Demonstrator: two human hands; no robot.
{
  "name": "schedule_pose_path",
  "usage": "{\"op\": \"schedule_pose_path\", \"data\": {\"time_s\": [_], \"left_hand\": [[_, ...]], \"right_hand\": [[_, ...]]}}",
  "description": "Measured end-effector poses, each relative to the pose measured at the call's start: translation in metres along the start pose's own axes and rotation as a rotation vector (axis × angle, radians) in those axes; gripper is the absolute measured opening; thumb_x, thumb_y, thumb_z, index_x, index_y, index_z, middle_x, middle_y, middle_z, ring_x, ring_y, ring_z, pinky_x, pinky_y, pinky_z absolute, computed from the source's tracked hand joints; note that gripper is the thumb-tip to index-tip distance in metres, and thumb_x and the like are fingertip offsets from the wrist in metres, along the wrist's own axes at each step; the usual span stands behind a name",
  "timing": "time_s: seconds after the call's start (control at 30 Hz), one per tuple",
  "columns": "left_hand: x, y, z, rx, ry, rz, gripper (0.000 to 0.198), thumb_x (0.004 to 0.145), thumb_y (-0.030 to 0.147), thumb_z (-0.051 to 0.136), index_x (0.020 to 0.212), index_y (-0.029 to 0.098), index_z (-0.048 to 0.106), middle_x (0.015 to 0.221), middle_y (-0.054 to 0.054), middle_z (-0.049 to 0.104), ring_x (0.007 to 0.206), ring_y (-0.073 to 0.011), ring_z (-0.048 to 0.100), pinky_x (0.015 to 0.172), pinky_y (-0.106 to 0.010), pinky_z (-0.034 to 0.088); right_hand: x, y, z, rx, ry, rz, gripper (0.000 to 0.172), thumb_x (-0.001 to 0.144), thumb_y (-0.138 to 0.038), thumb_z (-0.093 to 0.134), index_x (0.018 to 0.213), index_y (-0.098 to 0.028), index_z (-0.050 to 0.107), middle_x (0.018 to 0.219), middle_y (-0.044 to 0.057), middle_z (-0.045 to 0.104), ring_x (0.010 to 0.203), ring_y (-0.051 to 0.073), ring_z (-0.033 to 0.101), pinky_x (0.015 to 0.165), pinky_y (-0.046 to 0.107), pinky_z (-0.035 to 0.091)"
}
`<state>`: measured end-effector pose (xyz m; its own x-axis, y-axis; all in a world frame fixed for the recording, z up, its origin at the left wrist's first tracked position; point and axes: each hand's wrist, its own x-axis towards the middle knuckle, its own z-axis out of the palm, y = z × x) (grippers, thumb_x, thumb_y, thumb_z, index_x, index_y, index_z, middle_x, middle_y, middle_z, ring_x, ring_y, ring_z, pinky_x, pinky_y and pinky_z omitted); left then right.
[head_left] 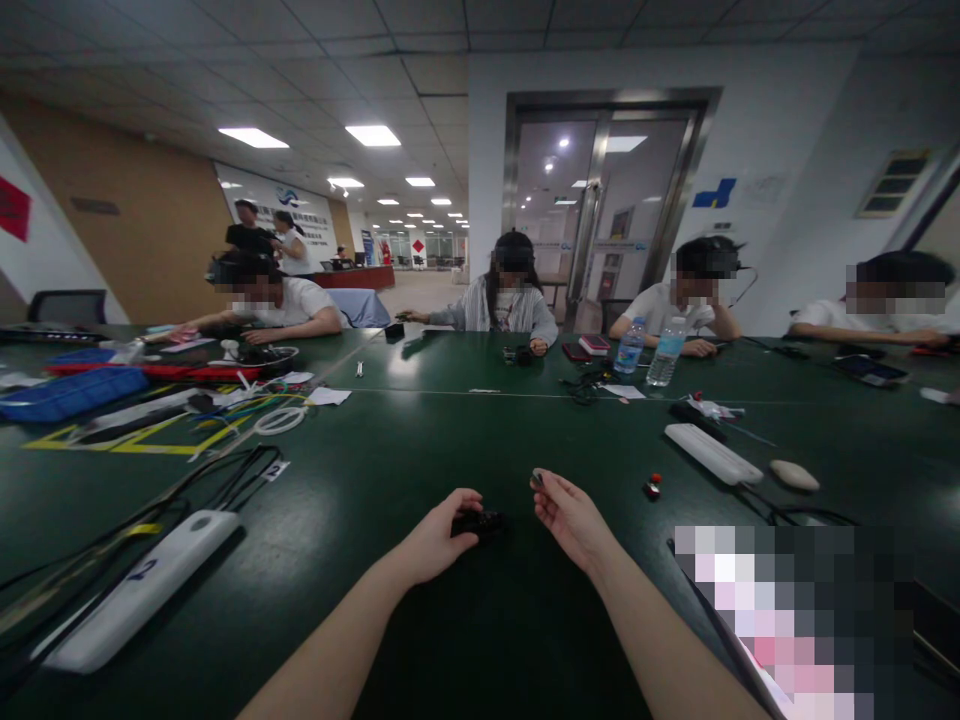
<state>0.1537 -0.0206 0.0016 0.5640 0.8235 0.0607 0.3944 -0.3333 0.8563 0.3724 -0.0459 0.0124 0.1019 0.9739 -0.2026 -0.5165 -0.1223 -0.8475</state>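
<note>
Dark green counter (420, 440), toward its near edge: one small black object (486, 524), my left fingers (465, 497) curled round it; one small greyish piece (536, 481), pinched in my right fingers (556, 487).

A dark green table (405, 425) spans the near side; beyond it, a white wall (780, 120) holds metal-framed glass doors (555, 190) — far left, a brown wall (165, 210) under a tiled ceiling (300, 70) with lit panels (373, 135).
</note>
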Motion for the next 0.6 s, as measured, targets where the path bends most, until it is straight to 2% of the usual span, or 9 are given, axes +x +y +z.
{"op": "schedule_pose_path", "data": {"time_s": [0.6], "left_hand": [[-0.0022,0.0038,-0.0008,-0.015,-0.015,0.01,0.045,0.071,0.015,0.055,0.113,0.025,0.042,0.113,-0.003,0.051,0.106,-0.0161,0.047,0.096,-0.036,0.034]], "right_hand": [[0.0084,0.008,-0.0074,0.064,0.037,0.007,0.019,0.069,-0.036,0.063,0.084,-0.024,0.06,0.072,-0.002,0.065,0.059,0.008,0.059,0.055,0.02,0.05]]}}
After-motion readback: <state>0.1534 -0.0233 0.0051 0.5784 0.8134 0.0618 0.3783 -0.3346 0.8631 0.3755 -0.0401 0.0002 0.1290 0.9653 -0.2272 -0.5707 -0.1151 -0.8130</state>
